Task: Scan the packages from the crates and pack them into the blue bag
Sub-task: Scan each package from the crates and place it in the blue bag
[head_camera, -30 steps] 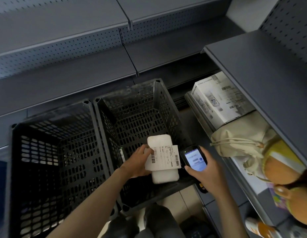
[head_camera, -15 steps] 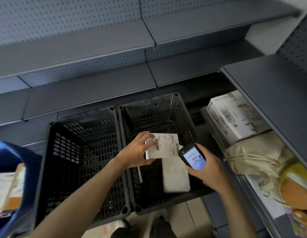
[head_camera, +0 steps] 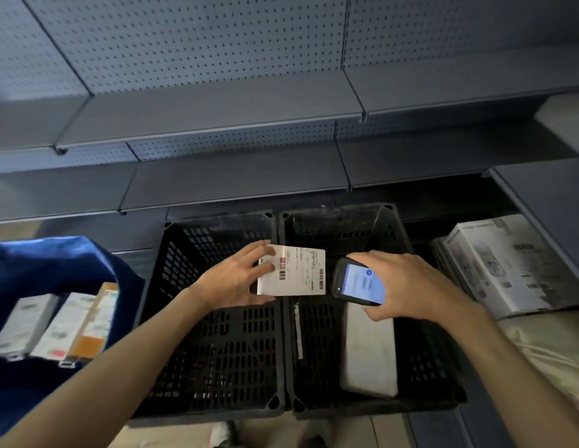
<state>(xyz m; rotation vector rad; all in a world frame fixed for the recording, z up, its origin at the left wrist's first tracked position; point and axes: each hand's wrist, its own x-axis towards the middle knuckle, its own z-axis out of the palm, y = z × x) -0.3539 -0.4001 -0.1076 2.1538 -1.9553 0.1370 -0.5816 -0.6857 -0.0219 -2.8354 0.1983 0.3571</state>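
Note:
My left hand (head_camera: pixel 236 279) grips a flat white package (head_camera: pixel 298 273) by its left edge, above the wall shared by the two black crates. A red scan line lies across the barcode on its label. My right hand (head_camera: pixel 411 286) holds a black handheld scanner (head_camera: pixel 359 282) with a lit screen just right of the package. The left crate (head_camera: pixel 217 221) looks empty. In the right crate (head_camera: pixel 346 211) lies another white package (head_camera: pixel 369 354). The blue bag (head_camera: pixel 55 260) stands open at the left with several packages (head_camera: pixel 71 321) in it.
A white printed box (head_camera: pixel 508 266) and a cream cloth bag (head_camera: pixel 547 344) sit on the right-hand shelf. Grey perforated shelving (head_camera: pixel 217 108) runs behind the crates. A narrow white strip (head_camera: pixel 298 331) lies in the right crate.
My left hand has lifted the labelled package out of the right crate and carried it left. The scanner has followed it. The view has swung left, and the blue bag has come into sight.

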